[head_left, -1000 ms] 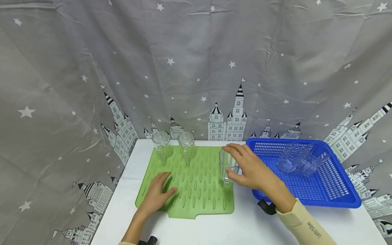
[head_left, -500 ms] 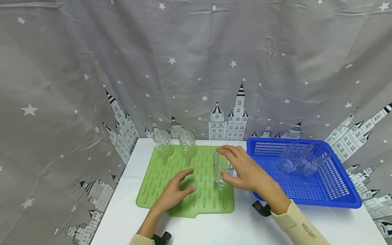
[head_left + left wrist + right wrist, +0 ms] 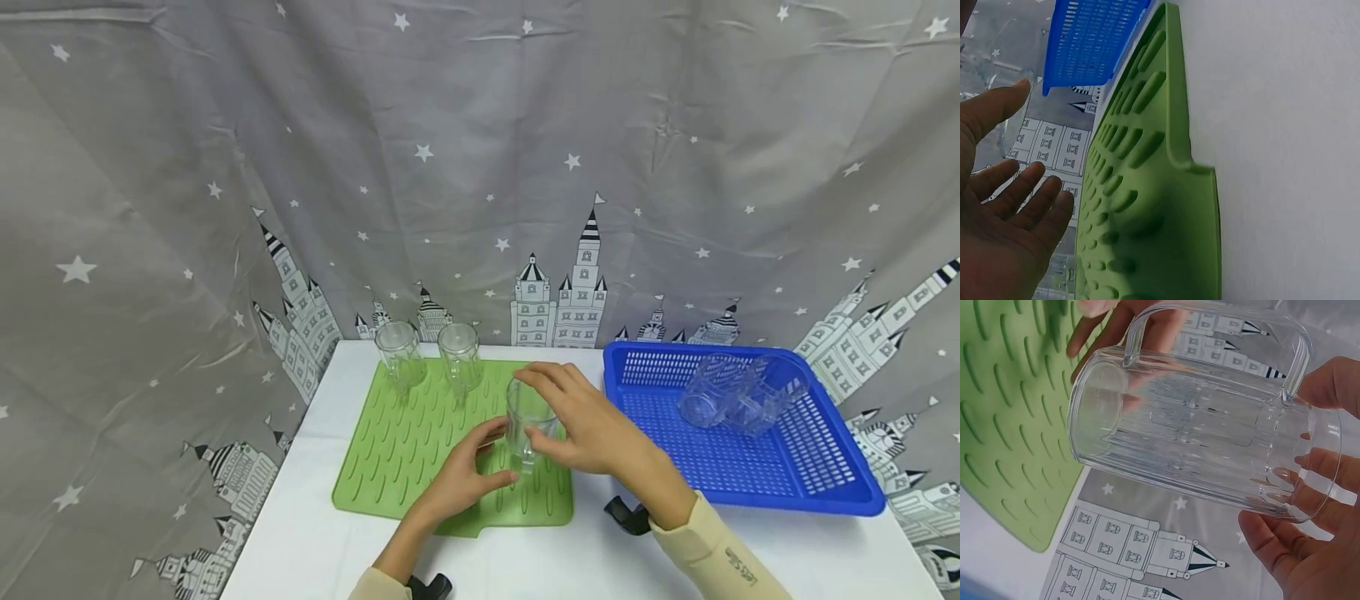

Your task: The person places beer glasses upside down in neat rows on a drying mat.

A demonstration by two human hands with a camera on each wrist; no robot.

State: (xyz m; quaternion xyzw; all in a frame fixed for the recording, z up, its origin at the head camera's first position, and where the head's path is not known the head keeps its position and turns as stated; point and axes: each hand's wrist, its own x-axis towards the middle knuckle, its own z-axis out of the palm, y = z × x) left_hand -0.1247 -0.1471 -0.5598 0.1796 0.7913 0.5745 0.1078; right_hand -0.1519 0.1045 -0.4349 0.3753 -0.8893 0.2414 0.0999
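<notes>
At mid-frame, against the right part of the green mat (image 3: 390, 450), a clear mug (image 3: 522, 423) is grasped near its upper end by the right grip (image 3: 588, 423); its side is partly covered by those fingers. The left grip (image 3: 463, 477) is held released just beside it; contact cannot be told. Two mugs (image 3: 461, 358) are stood left of centre. At right, overlapping glassware (image 3: 723, 392) in the basket (image 3: 697, 462) is hard to count.

In the head view, small dark lettering (image 3: 741, 567) runs in one line lengthwise along the person's pale yellow right sleeve (image 3: 699, 540), reading "Let's Slim".
</notes>
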